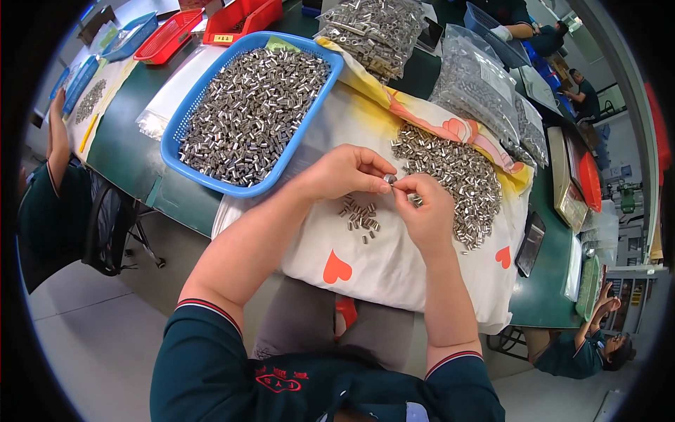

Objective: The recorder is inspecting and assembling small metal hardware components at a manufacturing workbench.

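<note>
Small metal piece [390, 179]: in the middle of the scene, just over the white cloth, pinched between two hands. It is shiny, but too small to see well.
Left hand [351, 171]: its grip is narrow, with thumb and finger holding the left side of the small metal piece.
Right hand [427, 204]: its grip is narrow too, with thumb and finger tips on the right side of the same piece.
Little pile [362, 216]: short metal bits lie on the cloth, just on the near side of the left hand.
Big pile [472, 184]: lots of the same kind of bits, to the right and far side of the right hand.
White cloth [380, 274]: under both piles, with red hearts near and a yellow and pink edge far.
Blue basket [211, 181]: left of the cloth, full of metal bits.
Clear bags: one bag [373, 39] of metal parts is far; another [474, 88] is far right.
Black phone [531, 244]: right of the cloth.
Green counter [126, 141]: under it all.
Red trays: one tray [169, 35] and another [246, 34], far left.
Other people: one sits at the right [580, 352].
</note>
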Available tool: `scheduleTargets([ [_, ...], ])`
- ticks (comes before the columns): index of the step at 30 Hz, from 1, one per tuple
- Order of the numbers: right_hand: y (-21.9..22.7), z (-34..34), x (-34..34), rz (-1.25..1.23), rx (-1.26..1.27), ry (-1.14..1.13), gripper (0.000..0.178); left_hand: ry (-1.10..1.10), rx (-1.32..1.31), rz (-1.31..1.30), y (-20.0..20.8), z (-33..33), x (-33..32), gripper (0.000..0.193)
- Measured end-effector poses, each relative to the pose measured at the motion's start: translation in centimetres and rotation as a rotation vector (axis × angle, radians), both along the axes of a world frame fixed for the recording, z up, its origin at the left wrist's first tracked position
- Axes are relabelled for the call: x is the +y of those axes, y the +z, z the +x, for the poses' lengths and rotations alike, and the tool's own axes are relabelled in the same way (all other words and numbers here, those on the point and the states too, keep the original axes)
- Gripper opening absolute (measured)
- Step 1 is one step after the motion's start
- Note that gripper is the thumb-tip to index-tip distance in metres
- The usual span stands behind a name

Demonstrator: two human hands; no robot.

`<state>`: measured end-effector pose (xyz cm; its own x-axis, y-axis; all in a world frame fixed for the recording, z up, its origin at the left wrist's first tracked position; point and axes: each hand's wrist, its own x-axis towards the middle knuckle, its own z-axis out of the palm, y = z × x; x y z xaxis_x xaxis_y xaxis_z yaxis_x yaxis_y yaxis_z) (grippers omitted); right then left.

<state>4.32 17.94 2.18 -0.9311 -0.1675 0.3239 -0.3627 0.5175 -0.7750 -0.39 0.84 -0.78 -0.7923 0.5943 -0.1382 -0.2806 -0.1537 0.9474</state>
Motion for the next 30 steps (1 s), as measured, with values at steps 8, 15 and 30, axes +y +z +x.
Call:
scheduleTargets([
  [8, -0.2, 0.4, -0.1, 0.184, 0.068, -0.004, 0.008, 0.041, 0.135, -0.071, -0.5, 0.2, 0.1, 0.029],
  [15, 0.5, 0.3, 0.8, 0.069, -0.045, 0.094, 0.009, -0.058, 0.107, -0.154, 0.7, 0.4, -0.3, 0.030],
  [30, 0.4, -0.7, 1.8, -0.193, -0.345, 0.052, 0.010, -0.072, -0.150, 0.141, 0.2, 0.3, -1.5, 0.029],
])
